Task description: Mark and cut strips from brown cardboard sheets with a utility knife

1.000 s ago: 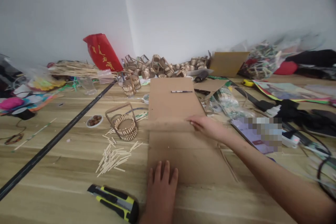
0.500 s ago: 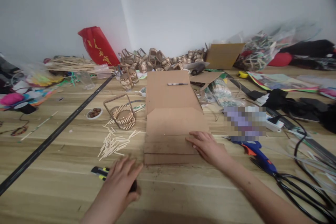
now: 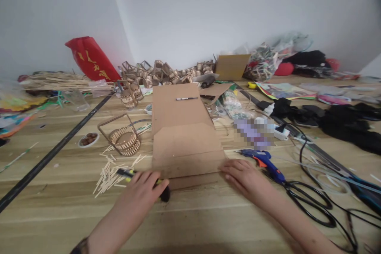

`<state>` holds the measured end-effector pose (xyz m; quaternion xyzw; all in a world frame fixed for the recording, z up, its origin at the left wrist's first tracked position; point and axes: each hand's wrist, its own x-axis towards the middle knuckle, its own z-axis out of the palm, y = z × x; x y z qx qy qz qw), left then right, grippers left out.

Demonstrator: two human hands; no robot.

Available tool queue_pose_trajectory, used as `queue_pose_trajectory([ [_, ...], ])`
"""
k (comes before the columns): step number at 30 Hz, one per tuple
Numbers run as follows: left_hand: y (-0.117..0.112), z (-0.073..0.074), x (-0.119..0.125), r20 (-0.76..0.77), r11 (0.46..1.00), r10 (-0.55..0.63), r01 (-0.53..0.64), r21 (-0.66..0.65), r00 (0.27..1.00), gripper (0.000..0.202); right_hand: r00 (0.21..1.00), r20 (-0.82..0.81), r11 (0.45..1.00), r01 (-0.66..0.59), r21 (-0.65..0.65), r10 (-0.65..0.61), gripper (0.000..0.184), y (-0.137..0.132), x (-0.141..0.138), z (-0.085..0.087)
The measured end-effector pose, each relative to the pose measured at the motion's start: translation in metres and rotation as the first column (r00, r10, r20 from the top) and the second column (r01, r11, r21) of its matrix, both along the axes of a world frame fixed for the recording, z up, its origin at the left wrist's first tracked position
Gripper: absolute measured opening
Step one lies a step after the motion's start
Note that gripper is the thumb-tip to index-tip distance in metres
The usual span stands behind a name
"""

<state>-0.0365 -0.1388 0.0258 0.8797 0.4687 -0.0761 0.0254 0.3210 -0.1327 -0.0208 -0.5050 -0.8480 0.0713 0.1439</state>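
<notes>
My left hand (image 3: pixel 145 186) is closed over a black and yellow utility knife (image 3: pixel 164 195) at the near left corner of the cardboard (image 3: pixel 184 135). The knife's black end sticks out beyond my thumb, and its other end shows past my fingers beside the cut sticks (image 3: pixel 108 176). My right hand (image 3: pixel 242 176) rests with fingers stretched out on the near right edge of the cardboard. A pen (image 3: pixel 186 98) lies on the far half of the cardboard. Left of it stands a small stick basket (image 3: pixel 126 143) with a tall handle.
A blue glue gun (image 3: pixel 264 162) with a coiled black cord lies right of my right hand. A small bowl of brown balls (image 3: pixel 88 140) sits on the left. Several small baskets (image 3: pixel 166 73) are heaped by the wall, beside a red bag (image 3: pixel 91 59) and an open box (image 3: pixel 232 67).
My left hand has closed on the utility knife and shifted it toward the cardboard's near edge. My right hand has slid to the cardboard's right edge. The view has turned slightly right.
</notes>
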Motion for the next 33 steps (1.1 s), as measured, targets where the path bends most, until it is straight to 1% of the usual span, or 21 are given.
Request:
queue_pose_trajectory([
  [2,0.026,0.008,0.028,-0.019,0.993,-0.109,0.110,0.054,0.994,0.050,1.000,0.006,0.999,0.025,-0.045,-0.025,0.030,-0.008,0.001,0.006],
  [4,0.055,0.008,0.053,-0.055,0.979,-0.165,0.170,0.110,0.985,0.048,0.999,0.032,0.995,0.039,-0.086,-0.037,0.029,-0.017,-0.002,0.014],
  [7,0.092,-0.006,0.075,-0.060,0.966,-0.160,0.168,0.198,0.985,0.043,0.996,0.081,0.992,0.035,-0.123,-0.025,0.028,-0.028,-0.006,0.022],
  [9,0.108,-0.018,0.079,-0.033,0.965,-0.143,0.147,0.218,0.989,0.045,0.997,0.080,0.991,0.029,-0.131,-0.018,0.028,-0.034,-0.007,0.022],
  [10,0.112,-0.025,0.079,-0.018,0.965,-0.134,0.134,0.227,0.991,0.048,0.997,0.068,0.991,0.029,-0.127,-0.021,0.029,-0.037,-0.007,0.020],
  [11,0.113,-0.032,0.077,0.003,0.962,-0.133,0.128,0.241,0.991,0.051,0.998,0.053,0.992,0.032,-0.123,-0.026,0.029,-0.038,-0.006,0.018],
  [13,0.107,-0.046,0.072,0.054,0.955,-0.148,0.129,0.268,0.987,0.054,0.999,0.027,0.992,0.043,-0.119,-0.040,0.029,-0.040,-0.004,0.014],
  [15,0.093,-0.061,0.064,0.108,0.950,-0.178,0.143,0.276,0.978,0.050,0.998,0.014,0.990,0.063,-0.128,-0.062,0.030,-0.040,-0.003,0.011],
  [17,0.076,-0.077,0.056,0.154,0.946,-0.238,0.193,0.261,0.959,0.047,0.997,0.014,0.984,0.082,-0.157,-0.081,0.031,-0.039,-0.003,0.010],
  [19,0.060,-0.092,0.049,0.184,0.942,-0.285,0.238,0.238,0.941,0.054,0.996,0.021,0.980,0.085,-0.179,-0.082,0.031,-0.036,-0.007,0.011],
  [22,0.047,-0.107,0.044,0.180,0.954,-0.261,0.226,0.196,0.948,0.066,0.999,0.039,0.984,0.041,-0.173,-0.035,0.031,-0.027,-0.016,0.018],
  [24,0.045,-0.111,0.046,0.164,0.962,-0.234,0.205,0.179,0.958,0.070,0.998,0.067,0.987,-0.005,-0.160,0.016,0.028,-0.012,-0.023,0.025],
  [25,0.044,-0.111,0.047,0.158,0.965,-0.226,0.198,0.175,0.961,0.071,0.996,0.087,0.988,-0.021,-0.156,0.035,0.026,0.001,-0.026,0.029],
  [27,0.045,-0.109,0.049,0.151,0.965,-0.222,0.195,0.173,0.963,0.071,0.989,0.143,0.989,-0.012,-0.148,0.033,0.023,0.037,-0.032,0.037],
  [29,0.044,-0.106,0.049,0.149,0.963,-0.227,0.199,0.181,0.962,0.072,0.985,0.171,0.992,0.021,-0.124,0.001,0.024,0.088,-0.037,0.044],
  [31,0.042,-0.105,0.048,0.146,0.954,-0.246,0.213,0.209,0.958,0.072,0.976,0.206,0.992,0.087,-0.094,-0.066,0.024,0.148,-0.043,0.049],
  [33,0.042,-0.109,0.045,0.139,0.932,-0.281,0.235,0.277,0.950,0.072,0.959,0.245,0.984,0.163,-0.065,-0.143,0.035,0.209,-0.051,0.053],
])
